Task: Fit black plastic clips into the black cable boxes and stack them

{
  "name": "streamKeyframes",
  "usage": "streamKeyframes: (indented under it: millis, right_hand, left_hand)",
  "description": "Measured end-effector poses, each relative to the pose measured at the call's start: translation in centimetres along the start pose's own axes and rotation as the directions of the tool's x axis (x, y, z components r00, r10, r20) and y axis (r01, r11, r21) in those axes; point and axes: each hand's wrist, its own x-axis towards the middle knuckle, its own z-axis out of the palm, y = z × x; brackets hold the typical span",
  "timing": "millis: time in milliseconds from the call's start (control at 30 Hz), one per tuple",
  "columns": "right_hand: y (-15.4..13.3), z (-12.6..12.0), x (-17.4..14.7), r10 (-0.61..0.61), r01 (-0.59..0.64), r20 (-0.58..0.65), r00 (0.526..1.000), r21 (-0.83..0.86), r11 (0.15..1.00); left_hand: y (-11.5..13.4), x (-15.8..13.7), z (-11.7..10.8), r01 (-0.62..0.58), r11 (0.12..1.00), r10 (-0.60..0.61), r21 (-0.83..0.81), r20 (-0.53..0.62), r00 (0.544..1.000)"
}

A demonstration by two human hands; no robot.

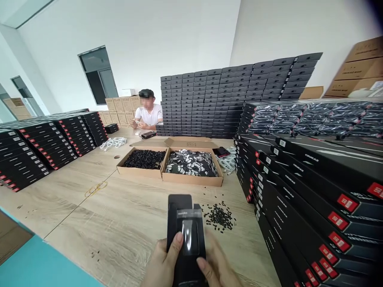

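Low in the middle of the head view is a flat black package [188, 265], held up at a tilt. A clear plastic sleeve or window shines on its front, and black flaps stand at its top. My left hand [160, 261] grips the left side, thumb pressed on the front near the clear part. On the lower right side, my right hand [217, 261] is closed around the edge with its thumb on the front; its fingers are partly blurred. To the right, small black pieces [220, 217] lie scattered on the wooden table [125, 223].
Beyond my hands, one open carton [139, 173] holds small black parts and another carton [191, 181] holds black-and-white pieces. Black boxes [299, 191] rise close on my right; more boxes [64, 139] stand left. White cables [113, 143] lie farther back. Across the table sits a person [149, 115].
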Motion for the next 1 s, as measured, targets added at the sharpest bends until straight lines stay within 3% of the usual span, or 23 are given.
streamKeyframes:
  millis: [67,100,167,233,333,433,567,767,833,900,967,1000]
  right_hand:
    - [-1.9,-1.6,1.5,-0.001,0.004,-0.061,0.998,0.046,0.999]
    - [-3.2,-2.4,2.3,0.0,0.002,-0.029,1.0,0.071,0.998]
    - [-5.6,-3.6,3.7,0.024,-0.045,0.121,0.992,0.177,0.983]
    - [-7.1,-3.9,4.5,0.085,-0.166,0.279,0.957,0.282,0.945]
    - [-7.3,-2.9,4.7,0.157,-0.346,0.414,0.897,0.432,0.833]
    - [-6.3,-1.9,4.6,0.17,-0.412,0.432,0.886,0.564,0.716]
    - [-5.9,-1.8,4.7,0.208,-0.452,0.432,0.877,0.597,0.663]
    - [-5.8,-1.3,4.7,0.268,-0.514,0.442,0.856,0.675,0.529]
    - [-5.2,-0.9,4.6,0.26,-0.508,0.442,0.859,0.666,0.546]
    - [-4.5,-0.6,4.5,0.198,-0.412,0.386,0.901,0.619,0.668]
    - [-3.8,-0.7,4.5,0.043,-0.149,0.224,0.974,0.481,0.864]
    - [-3.5,-0.8,4.5,-0.061,0.007,0.141,0.988,0.35,0.937]
  left_hand:
    - [-0.4,-0.5,-0.6,0.068,0.996,-0.072,0.059,0.074,0.995]
    - [-0.6,-0.8,-0.9,0.108,0.99,-0.116,0.085,0.099,0.988]
    - [-0.8,-1.3,-1.4,0.156,0.981,-0.17,0.114,0.13,0.977]
    - [-1.1,-1.7,-1.7,0.141,0.981,-0.161,0.131,0.157,0.974]
    - [-1.5,-1.7,-2.0,0.136,0.983,-0.156,0.124,0.171,0.973]
    - [-1.9,-1.5,-1.8,0.168,0.985,-0.157,-0.036,0.217,0.963]
    - [-2.3,-1.5,-1.3,0.182,0.931,-0.092,-0.315,0.281,0.955]
    - [-2.0,-1.6,-1.1,0.261,0.861,-0.103,-0.437,0.352,0.93]
    - [-1.7,-1.7,-1.0,0.267,0.836,-0.03,-0.48,0.445,0.895]
    - [-1.4,-1.8,-0.7,0.293,0.806,0.04,-0.515,0.541,0.84]
    - [-1.3,-1.9,-0.4,0.328,0.784,0.056,-0.527,0.586,0.808]
    - [-1.3,-2.0,-0.4,0.341,0.779,0.04,-0.526,0.585,0.81]
